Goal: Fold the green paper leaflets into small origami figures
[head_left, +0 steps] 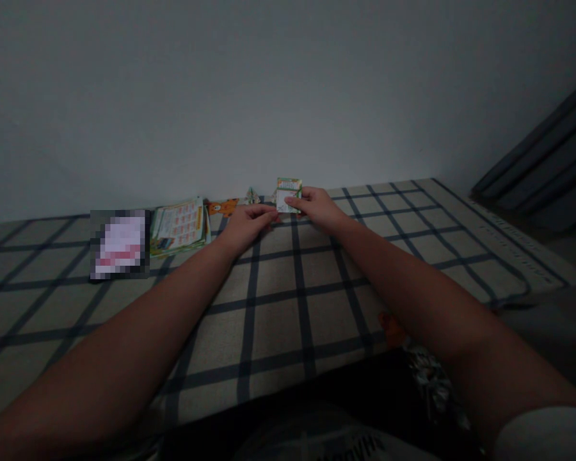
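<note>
Both my arms stretch forward over a checked cloth point(278, 301). My right hand point(319, 208) pinches a small folded piece of printed paper point(288, 193), green and white, held upright near the wall. My left hand point(247, 224) rests beside it with fingers curled, its fingertips at the paper's lower left edge. A small folded paper shape point(252, 195) and an orange piece point(223, 207) lie on the cloth just behind my left hand.
A stack of printed sheets point(180, 227) lies left of my hands, with a blurred-out card point(120, 244) further left. A plain wall rises behind the cloth. Dark curtain folds point(547, 179) hang at the right. The room is dim.
</note>
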